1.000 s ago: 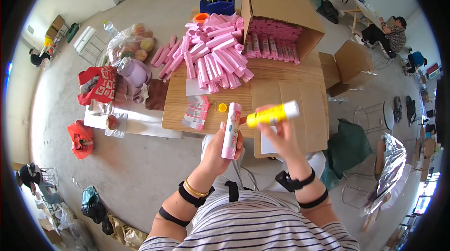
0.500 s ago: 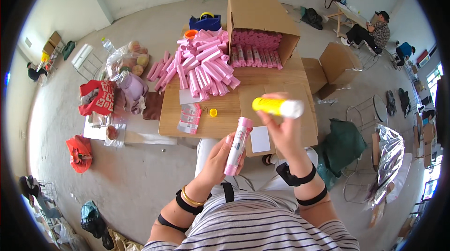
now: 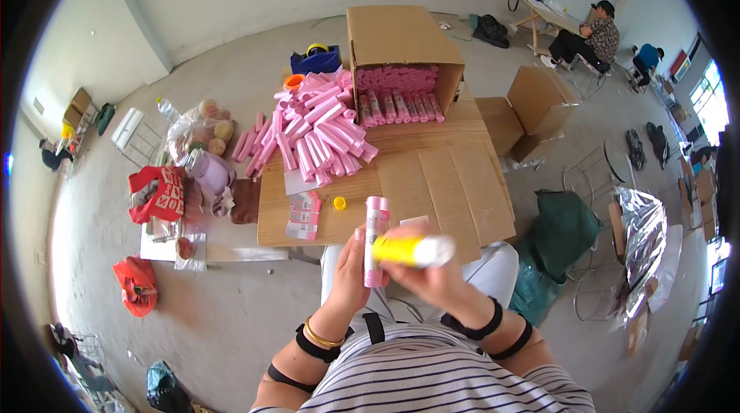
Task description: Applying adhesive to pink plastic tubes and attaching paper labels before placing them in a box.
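Note:
Over my lap, my left hand (image 3: 349, 274) is closed around an upright pink tube (image 3: 373, 220) with a printed label. My right hand (image 3: 432, 283) grips a yellow and white glue stick (image 3: 412, 250), held nearly level. Its yellow end crosses in front of the tube; whether it touches cannot be told. On the wooden table (image 3: 271, 201) a small yellow cap (image 3: 340, 203) lies beside a strip of printed labels (image 3: 304, 216). Further back is a heap of pink tubes (image 3: 320, 124). An open carton (image 3: 401, 35) holds many more, stacked in rows.
Flattened cardboard (image 3: 443, 189) covers the table's right half. A blue tape dispenser (image 3: 316, 61) and an orange ring (image 3: 294, 82) stand behind the heap. Bags, one a red bag (image 3: 158, 193), crowd the left. A dark green sack (image 3: 566, 224) lies at right; a seated person (image 3: 593, 39) is far right.
My right hand has brought the glue stick left and down, across the tube. The tube in my left hand has shifted slightly left and stands straighter. The view has shifted a little.

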Available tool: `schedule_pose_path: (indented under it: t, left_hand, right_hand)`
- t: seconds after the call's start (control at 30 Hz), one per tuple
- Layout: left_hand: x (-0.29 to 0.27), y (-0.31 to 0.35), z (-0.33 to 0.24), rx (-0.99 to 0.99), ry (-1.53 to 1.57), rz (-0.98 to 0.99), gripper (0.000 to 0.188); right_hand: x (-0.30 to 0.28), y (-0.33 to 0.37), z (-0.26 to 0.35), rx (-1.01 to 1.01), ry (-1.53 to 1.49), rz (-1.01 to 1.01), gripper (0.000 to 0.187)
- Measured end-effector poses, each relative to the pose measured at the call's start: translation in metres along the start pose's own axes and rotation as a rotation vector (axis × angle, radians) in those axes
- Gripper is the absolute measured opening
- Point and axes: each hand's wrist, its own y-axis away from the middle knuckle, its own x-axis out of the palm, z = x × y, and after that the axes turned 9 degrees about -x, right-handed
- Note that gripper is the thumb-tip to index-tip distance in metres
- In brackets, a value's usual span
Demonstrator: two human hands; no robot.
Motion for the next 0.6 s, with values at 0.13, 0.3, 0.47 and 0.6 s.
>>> schedule_pose_path:
  t: [0.13,0.3,0.47,0.6]
  left_hand:
    - [-0.036,-0.039,0.02,-0.017,-0.004,-0.056,0.051]
    - [-0.064,-0.118,0.047,-0.189,-0.154,-0.227,0.032]
    - [-0.044,-0.229,0.05,-0.329,-0.498,-0.163,0.018]
    - [-0.011,-0.344,0.044,-0.31,-0.571,-0.064,0.026]
  right_hand:
    - [0.008,0.025,-0.003,0.152,-0.123,0.091,0.027]
    - [-0.017,0.058,-0.058,0.438,-0.129,-0.161,0.023]
    - [-0.035,0.092,-0.095,0.683,-0.244,-0.251,0.024]
    - [-0.049,0.099,-0.115,0.76,-0.196,-0.252,0.023]
